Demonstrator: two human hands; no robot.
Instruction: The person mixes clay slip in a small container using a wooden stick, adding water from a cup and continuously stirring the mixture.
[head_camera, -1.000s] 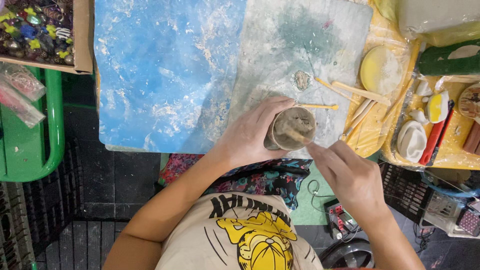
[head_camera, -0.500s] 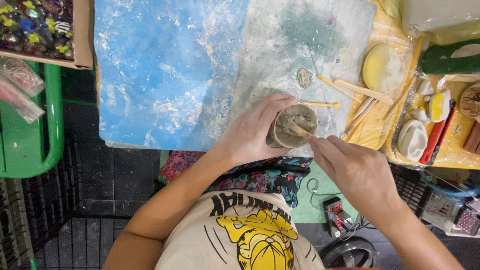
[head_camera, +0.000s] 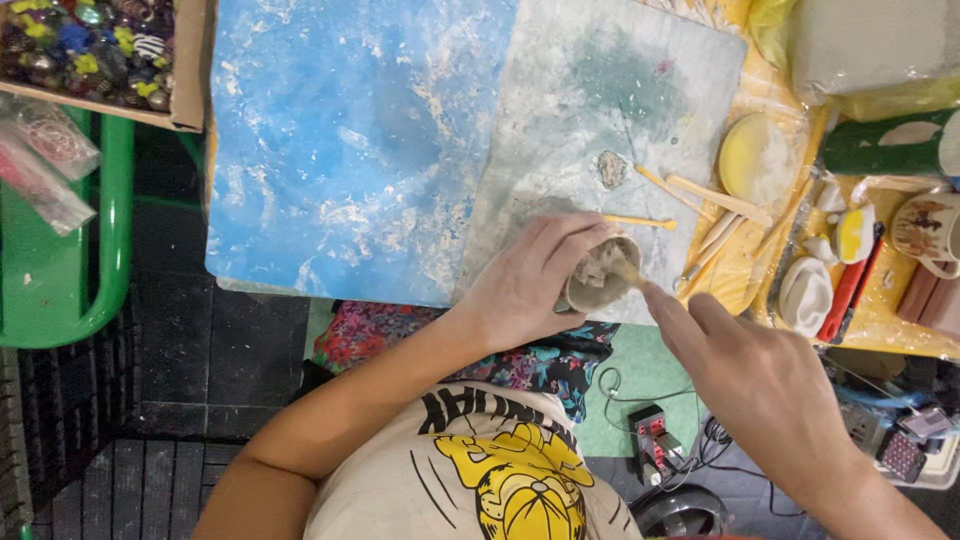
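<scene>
the left hand (head_camera: 525, 285) wraps a small grey clay cup (head_camera: 600, 277) at the near edge of the grey work board (head_camera: 600, 120). the right hand (head_camera: 745, 375) pinches a thin wooden tool (head_camera: 625, 268) inside it, apparently shaping the inner wall; the next stroke calls for light pressure.

Left hand (head_camera: 530, 285) around clay cup (head_camera: 600, 277), right hand (head_camera: 745, 375) with wooden stick (head_camera: 625, 268) inside.

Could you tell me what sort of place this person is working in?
Probably a home pottery or craft corner. The left hand holds a small clay cup, wooden modelling tools lie on a clay-smeared board, and a box of coloured glass pebbles sits nearby.
</scene>
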